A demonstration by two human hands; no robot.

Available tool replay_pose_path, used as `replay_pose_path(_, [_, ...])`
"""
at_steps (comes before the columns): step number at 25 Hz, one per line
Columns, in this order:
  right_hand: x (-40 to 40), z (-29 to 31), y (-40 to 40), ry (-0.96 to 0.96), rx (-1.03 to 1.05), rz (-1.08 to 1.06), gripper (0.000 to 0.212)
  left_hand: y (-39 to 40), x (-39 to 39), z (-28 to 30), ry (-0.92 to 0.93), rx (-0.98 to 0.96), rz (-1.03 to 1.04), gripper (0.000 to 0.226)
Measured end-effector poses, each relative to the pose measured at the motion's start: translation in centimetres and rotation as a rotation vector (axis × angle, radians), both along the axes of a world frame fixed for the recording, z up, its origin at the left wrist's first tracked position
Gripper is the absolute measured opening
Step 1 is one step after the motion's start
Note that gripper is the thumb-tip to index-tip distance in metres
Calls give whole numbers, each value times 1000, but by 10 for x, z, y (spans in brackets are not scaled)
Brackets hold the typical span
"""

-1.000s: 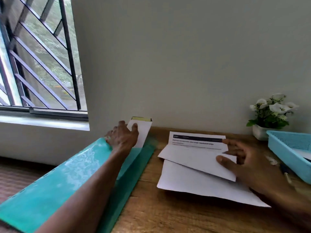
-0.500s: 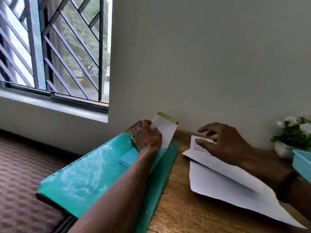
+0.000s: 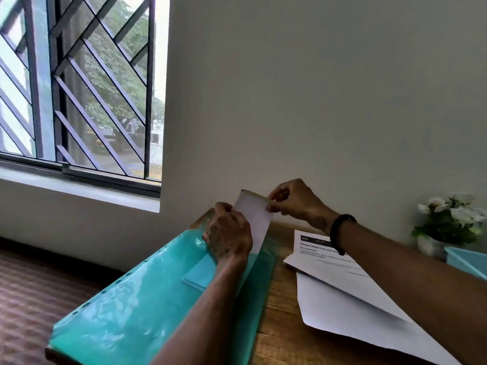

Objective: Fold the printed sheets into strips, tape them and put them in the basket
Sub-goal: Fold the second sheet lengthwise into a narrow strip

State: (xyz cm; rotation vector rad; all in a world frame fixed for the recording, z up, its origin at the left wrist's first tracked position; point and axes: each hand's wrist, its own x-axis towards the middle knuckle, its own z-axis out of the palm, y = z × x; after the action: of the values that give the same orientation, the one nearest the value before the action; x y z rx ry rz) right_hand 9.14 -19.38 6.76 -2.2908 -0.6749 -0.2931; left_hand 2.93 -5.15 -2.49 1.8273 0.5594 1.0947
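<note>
Hands meet at a white sheet [image 3: 254,214] sticking out of the teal folder [image 3: 137,301]: the left hand [image 3: 228,237] grips its left edge, the right hand [image 3: 292,200] pinches its top right corner. Printed sheets [image 3: 340,272] lie on the table [image 3: 282,335], with the basket [image 3: 467,262] at the right edge.

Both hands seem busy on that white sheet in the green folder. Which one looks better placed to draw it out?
Probably the right hand: it pinches the free top corner of the white paper sheet, while the left hand rests lower, holding the glossy green plastic folder and the sheet's edge steady.
</note>
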Motion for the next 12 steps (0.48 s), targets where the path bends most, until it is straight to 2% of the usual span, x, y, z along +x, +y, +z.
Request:
replay_pose_path(3, [3, 8, 3, -74, -116, 15, 14, -1, 0, 0, -38, 11, -10, 9])
replay_pose_path(9, [5, 24, 9, -155, -61, 4, 5, -1, -1, -2, -58, 15, 14, 24])
replay_pose_path(12, [8, 37, 3, -155, 48, -50, 4, -3, -5, 2, -43, 15, 3, 28])
